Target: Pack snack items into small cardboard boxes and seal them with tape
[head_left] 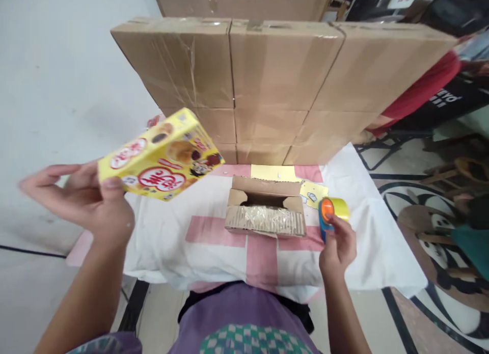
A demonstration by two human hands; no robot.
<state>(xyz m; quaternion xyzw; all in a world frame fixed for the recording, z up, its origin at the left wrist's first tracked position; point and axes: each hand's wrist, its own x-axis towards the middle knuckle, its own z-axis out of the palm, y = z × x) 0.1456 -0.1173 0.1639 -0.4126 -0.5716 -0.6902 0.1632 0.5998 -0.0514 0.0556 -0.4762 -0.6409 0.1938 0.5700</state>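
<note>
Raised at the left, my left hand (91,196) grips one end of a yellow snack box (164,163) with red lettering, its far end tilted up. On the right, my right hand (338,244) has its fingers on a tape dispenser (327,216), blue and orange with a yellow roll of tape. Between the hands sits a small brown cardboard box (266,219) with its top flaps up. Clear tape or wrap covers part of its near side, and I cannot make out what lies inside it.
A wall of taped cardboard cartons (267,69) stands along the table's back. A white and pink cloth (164,242) covers the table. Beside the small box lies a yellow paper cutout (314,192). At the far right are a person's red sleeve (424,89) and a patterned floor mat (431,262).
</note>
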